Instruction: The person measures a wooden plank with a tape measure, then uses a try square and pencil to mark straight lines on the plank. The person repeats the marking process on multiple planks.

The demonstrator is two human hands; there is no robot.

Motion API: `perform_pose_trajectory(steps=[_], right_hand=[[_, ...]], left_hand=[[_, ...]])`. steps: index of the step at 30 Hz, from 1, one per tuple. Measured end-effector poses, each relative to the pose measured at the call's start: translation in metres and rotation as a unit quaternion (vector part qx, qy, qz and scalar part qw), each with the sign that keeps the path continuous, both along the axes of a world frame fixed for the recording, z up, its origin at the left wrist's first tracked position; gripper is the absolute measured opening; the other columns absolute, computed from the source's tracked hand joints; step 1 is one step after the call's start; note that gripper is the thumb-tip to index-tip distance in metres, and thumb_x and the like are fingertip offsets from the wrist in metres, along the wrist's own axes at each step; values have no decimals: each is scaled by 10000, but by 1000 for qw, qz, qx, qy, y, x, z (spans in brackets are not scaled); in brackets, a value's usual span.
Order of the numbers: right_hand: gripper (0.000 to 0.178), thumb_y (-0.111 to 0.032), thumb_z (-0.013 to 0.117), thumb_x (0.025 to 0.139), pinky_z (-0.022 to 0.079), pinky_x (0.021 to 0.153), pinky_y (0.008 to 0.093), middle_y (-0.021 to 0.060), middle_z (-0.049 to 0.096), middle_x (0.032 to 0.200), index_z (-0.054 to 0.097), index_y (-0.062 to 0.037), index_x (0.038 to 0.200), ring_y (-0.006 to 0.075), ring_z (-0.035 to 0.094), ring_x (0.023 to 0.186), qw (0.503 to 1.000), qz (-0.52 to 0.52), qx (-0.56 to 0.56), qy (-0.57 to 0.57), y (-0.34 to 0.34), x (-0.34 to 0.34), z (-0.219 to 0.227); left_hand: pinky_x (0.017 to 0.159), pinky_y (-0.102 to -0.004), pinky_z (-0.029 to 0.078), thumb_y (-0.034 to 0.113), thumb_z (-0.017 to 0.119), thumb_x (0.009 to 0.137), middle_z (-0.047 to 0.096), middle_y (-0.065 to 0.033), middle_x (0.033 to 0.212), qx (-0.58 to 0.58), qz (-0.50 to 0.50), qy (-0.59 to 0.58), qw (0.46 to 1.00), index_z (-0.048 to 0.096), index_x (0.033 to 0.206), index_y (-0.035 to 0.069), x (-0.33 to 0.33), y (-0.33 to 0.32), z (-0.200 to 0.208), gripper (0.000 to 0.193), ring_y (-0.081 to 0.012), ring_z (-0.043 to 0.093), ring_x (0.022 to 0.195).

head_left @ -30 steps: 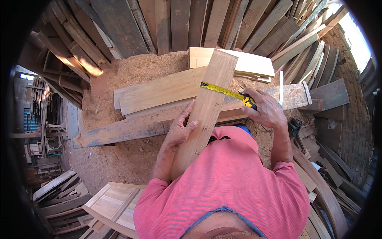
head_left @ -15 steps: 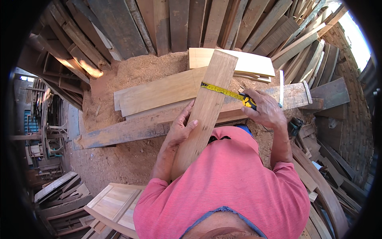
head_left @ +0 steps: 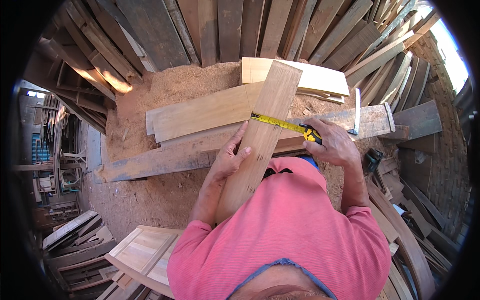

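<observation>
A long brown wooden plank slants away from my body, its near end hidden by my arm and pink shirt. My left hand grips its left edge, thumb on the upper face and index finger stretched along the side. My right hand is wrapped round a yellow and black tape measure, just right of the plank. The yellow tape blade is drawn out across the plank's width, with its end hook at the left edge.
Pale boards lie beyond the plank, on and beside a long rough beam. A white-edged square rests at the beam's right. Sawdust covers the ground. Timber leans along the back, and a panelled wooden piece lies at lower left.
The tape blade and my right hand have slid a little along the plank toward my body. My left hand keeps its hold on the plank. The whole view has shifted slightly.
</observation>
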State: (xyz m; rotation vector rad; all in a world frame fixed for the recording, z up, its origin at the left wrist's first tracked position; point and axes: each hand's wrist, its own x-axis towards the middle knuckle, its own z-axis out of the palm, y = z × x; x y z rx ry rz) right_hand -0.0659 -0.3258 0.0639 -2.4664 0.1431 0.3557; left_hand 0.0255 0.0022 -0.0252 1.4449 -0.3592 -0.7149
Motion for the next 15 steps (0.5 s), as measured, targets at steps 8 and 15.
perform_pose_trajectory(steps=[8,15], right_hand=[[623,-410,725,857,535,968,512,242,715,1185,637,-49,1358,438,692,1111,1000,-2,0,-20,0,-3,-4],[618,-421,727,868,540,945,513,241,720,1148,638,-38,1344,450,687,1083,998,1,6,-61,0,-8,-12]], left_hand=[[1280,-352,271,109,694,1040,344,-113,1758,0,-4,13,1000,267,1725,63,0,-3,4,809,-193,350,1582],[1279,-336,265,74,671,1040,364,-111,1745,-5,-8,14,1000,254,1727,54,1,0,-3,804,-186,362,1575]])
